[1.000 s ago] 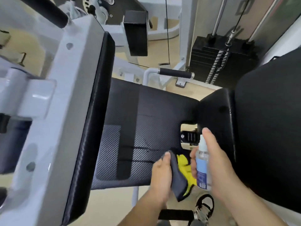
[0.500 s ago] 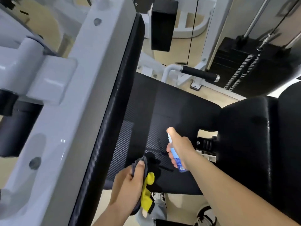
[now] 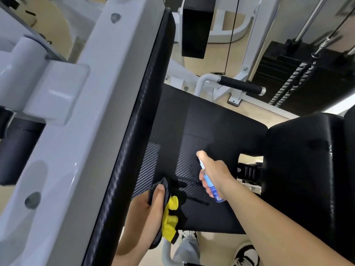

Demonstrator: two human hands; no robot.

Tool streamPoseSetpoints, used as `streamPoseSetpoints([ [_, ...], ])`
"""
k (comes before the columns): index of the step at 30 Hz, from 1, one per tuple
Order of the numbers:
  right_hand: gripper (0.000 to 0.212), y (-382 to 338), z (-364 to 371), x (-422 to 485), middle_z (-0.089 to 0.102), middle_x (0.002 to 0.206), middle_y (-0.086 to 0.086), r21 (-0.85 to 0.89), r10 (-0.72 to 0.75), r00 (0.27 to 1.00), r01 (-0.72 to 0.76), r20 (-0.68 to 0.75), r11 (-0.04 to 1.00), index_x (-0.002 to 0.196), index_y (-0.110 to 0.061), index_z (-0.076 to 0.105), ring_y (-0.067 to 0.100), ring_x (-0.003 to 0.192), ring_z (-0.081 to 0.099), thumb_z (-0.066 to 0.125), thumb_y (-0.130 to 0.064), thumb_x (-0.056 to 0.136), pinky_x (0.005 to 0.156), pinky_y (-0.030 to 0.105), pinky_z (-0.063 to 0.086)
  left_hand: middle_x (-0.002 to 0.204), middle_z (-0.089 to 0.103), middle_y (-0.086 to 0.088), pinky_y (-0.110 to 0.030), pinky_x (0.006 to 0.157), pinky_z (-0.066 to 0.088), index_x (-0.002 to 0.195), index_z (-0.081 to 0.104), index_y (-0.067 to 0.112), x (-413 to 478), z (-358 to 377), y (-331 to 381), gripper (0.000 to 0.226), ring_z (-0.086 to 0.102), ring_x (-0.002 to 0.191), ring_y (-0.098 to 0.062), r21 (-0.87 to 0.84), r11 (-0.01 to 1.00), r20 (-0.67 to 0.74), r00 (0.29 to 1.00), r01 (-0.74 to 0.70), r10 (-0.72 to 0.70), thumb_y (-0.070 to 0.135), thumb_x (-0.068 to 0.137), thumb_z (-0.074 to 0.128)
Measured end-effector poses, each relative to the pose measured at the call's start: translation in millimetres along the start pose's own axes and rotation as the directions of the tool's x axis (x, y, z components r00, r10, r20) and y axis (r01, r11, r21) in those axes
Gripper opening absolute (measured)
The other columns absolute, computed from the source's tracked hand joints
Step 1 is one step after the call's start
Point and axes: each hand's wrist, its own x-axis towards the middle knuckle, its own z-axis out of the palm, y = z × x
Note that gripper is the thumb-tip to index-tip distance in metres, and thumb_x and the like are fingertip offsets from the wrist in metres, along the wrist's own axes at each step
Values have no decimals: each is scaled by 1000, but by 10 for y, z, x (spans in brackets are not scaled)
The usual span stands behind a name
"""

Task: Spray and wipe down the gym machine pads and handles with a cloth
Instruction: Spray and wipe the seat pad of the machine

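A black textured seat pad [image 3: 207, 127] fills the middle of the view, with dark wet streaks near its front. My right hand [image 3: 215, 173] grips a small blue spray bottle [image 3: 212, 188] over the pad, index finger on the nozzle, which points at the pad. My left hand [image 3: 151, 210] holds a bunched grey and yellow cloth [image 3: 170, 214] at the pad's front left edge. A long black pad [image 3: 142, 116] on a white frame stands tilted at the left. A black back pad [image 3: 307, 169] is at the right.
A white machine arm [image 3: 63, 112] takes up the left side. A black foam handle [image 3: 240, 86] juts out behind the seat, with a weight stack [image 3: 288, 73] and cable at the back right. A black pad [image 3: 196, 25] hangs at the top. My shoes [image 3: 247, 254] show on the floor below.
The view has swung right and closer to the seat. My right hand moved the bottle forward over the pad; my left hand shifted the cloth left, to the pad's front left edge.
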Motion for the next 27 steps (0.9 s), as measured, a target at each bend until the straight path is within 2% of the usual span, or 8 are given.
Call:
streamPoseSetpoints([
  [4,63,94,51,-189,50,50,4,-22,-18,1000,18,19,1000,68,-10,52,16,38,41,61,-68,91,43,23,39,40,47,6,-14,43,41,57,48,16,-83,-70,19,52,47,37,-2,-37,999,-20,999,-30,30,26,109,48],
  [6,67,159,59,-274,50,50,4,16,-24,1000,24,4,1000,66,-10,53,16,38,42,60,-71,92,43,24,39,57,61,7,-35,73,59,65,63,27,-38,-145,-88,50,61,57,-8,36,998,-132,990,-55,60,49,106,45],
  [9,75,236,-66,-426,47,53,8,171,-35,999,40,-31,984,63,-8,53,19,39,39,56,-78,91,44,25,36,108,73,-3,-52,100,51,112,68,26,-57,-149,-84,75,69,103,-28,205,970,-264,948,-128,180,82,94,21],
  [13,78,393,-380,-582,51,54,13,246,-52,995,73,-89,967,60,-6,57,22,40,43,52,-77,92,46,27,39,118,65,-5,-41,92,51,116,66,18,171,195,-62,45,60,108,-28,644,576,-55,721,-503,691,50,105,36],
  [17,76,539,-618,-605,51,56,15,316,-63,992,95,-111,944,63,-4,61,23,42,42,53,-73,93,48,28,38,166,34,-8,-64,119,25,150,51,31,607,1091,-305,54,24,154,-42,773,237,374,724,-589,580,52,104,34],
  [22,71,667,-756,-594,54,59,16,370,-75,991,110,-108,922,61,-6,63,24,44,45,58,-73,83,49,31,39,174,5,0,-73,117,-6,157,33,46,1109,1529,-128,57,-8,159,-37,751,-63,581,613,-657,535,61,103,25],
  [24,66,682,-739,-623,49,60,14,403,-70,995,93,-72,911,64,-8,58,22,46,40,59,-70,87,50,30,33,174,-6,3,-71,117,-11,160,19,48,1334,1392,117,55,-14,158,-33,846,-38,467,703,-533,537,58,105,18],
  [27,60,685,-666,-648,42,58,8,421,-40,999,43,-15,906,68,-12,50,20,46,33,59,-67,91,50,27,27,174,-6,1,-65,122,-4,163,16,40,1240,1219,49,55,-11,159,-31,898,185,244,801,-400,546,48,108,16],
])
